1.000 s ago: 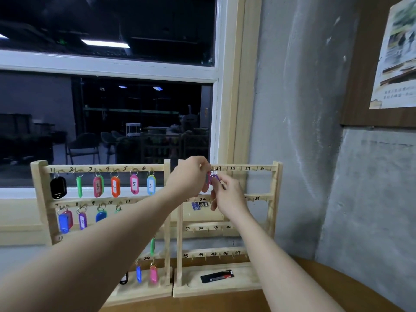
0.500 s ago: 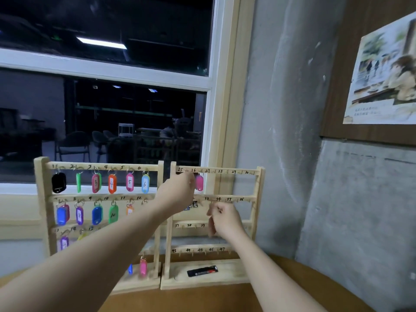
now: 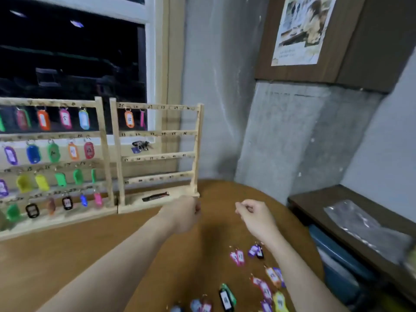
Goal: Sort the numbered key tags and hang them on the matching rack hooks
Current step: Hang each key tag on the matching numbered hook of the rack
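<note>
Two wooden racks stand at the back of the brown table. The left rack [image 3: 102,154] carries several coloured tags on its rows. The right rack [image 3: 195,140] has an orange tag [image 3: 129,119] and a pink tag [image 3: 142,119] on its top row. Loose numbered tags [image 3: 267,287] lie scattered on the table near me. My left hand [image 3: 183,213] and my right hand [image 3: 256,216] hover above the table in front of the right rack, fingers loosely curled, holding nothing I can see.
A dark bunch of keys [image 3: 140,145] hangs on the right rack's second row. A black object [image 3: 155,196] lies on that rack's base. A low wooden bench [image 3: 315,199] with a plastic bag stands to the right, beside the concrete wall.
Both hands left the right rack's top row and dropped towards the table. The pink tag now hangs there. My view tilted down, showing the loose tags.
</note>
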`<action>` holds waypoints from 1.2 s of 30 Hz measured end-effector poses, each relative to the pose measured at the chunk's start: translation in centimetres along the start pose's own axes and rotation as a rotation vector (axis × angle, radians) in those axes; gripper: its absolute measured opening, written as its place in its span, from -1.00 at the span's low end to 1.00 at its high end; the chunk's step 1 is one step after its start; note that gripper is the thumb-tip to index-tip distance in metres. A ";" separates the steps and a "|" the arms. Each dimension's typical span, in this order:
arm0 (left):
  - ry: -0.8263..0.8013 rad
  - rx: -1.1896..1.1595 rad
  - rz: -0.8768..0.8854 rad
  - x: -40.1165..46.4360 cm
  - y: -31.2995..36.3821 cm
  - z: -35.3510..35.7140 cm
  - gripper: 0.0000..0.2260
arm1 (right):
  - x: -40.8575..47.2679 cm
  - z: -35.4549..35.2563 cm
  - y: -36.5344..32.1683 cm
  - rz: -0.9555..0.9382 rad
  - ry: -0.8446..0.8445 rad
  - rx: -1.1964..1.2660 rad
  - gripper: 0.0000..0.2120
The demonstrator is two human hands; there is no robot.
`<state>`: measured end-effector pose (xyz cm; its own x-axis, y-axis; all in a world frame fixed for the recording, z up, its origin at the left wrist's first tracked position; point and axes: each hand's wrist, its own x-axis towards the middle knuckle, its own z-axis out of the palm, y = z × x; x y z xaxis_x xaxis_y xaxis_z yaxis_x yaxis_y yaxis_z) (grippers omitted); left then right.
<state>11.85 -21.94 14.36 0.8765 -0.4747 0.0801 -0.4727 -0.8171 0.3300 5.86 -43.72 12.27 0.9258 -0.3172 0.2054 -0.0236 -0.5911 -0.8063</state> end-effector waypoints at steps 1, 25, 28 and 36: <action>-0.049 -0.018 0.029 -0.3 1.0 1.6 -0.81 | -1.2 -1.1 1.8 0.021 0.021 -0.032 -0.69; -0.157 -0.418 -0.165 2.1 5.5 15.4 -0.87 | -3.6 2.3 7.4 0.235 -0.251 -0.553 -0.78; -0.161 -0.442 -0.156 2.0 5.0 15.2 -0.86 | -3.2 2.0 7.1 0.233 -0.289 -0.573 -0.78; -0.150 -0.510 -0.096 1.5 4.1 14.4 -0.86 | -3.0 2.3 6.7 0.087 -0.276 -0.763 -0.77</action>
<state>9.91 -30.72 2.30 0.8730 -0.4782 -0.0959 -0.2544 -0.6142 0.7470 3.75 -45.03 4.98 0.9661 -0.2498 -0.0647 -0.2577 -0.9467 -0.1932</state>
